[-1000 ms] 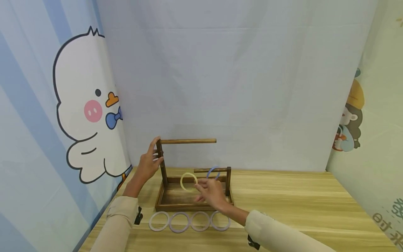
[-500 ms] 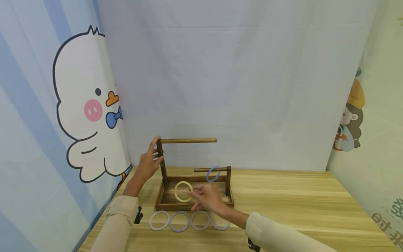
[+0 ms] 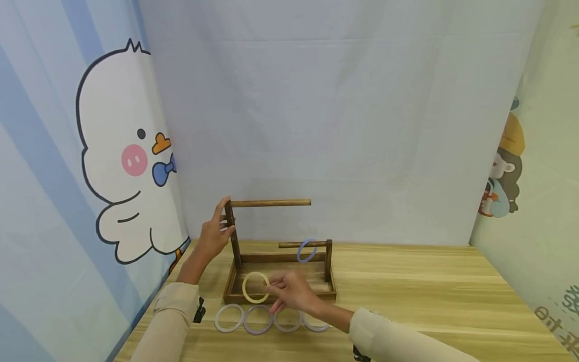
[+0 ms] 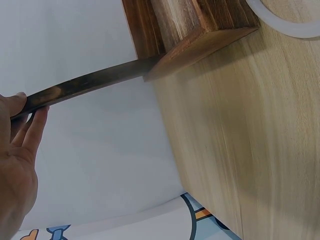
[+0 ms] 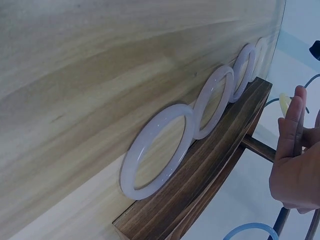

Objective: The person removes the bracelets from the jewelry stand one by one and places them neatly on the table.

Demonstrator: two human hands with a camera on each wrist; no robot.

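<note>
My left hand [image 3: 213, 237] grips the tall post [image 4: 85, 84] of a dark wooden bangle stand, near its top. This post carries a long bare bar [image 3: 271, 203]. In the head view, my right hand [image 3: 293, 292] pinches a pale yellow bangle [image 3: 245, 288] by its right side. The bangle is held up and overlaps the front of the stand's tray [image 3: 323, 296]. A blue bangle [image 3: 300, 256] hangs on the lower bar [image 3: 289, 245] at the right. In the right wrist view, the right hand's fingers partly hide the yellow bangle [image 5: 284, 104].
Several pale white and lilac bangles [image 3: 217, 320] lie in a row on the wooden table [image 3: 407, 301], along the stand's front edge. A grey-white cloth [image 3: 353, 125] hangs behind, with printed cloths at both sides.
My right hand has brought the yellow bangle down and to the left, away from the lower bar and toward the tray's front. The left hand stays on the post.
</note>
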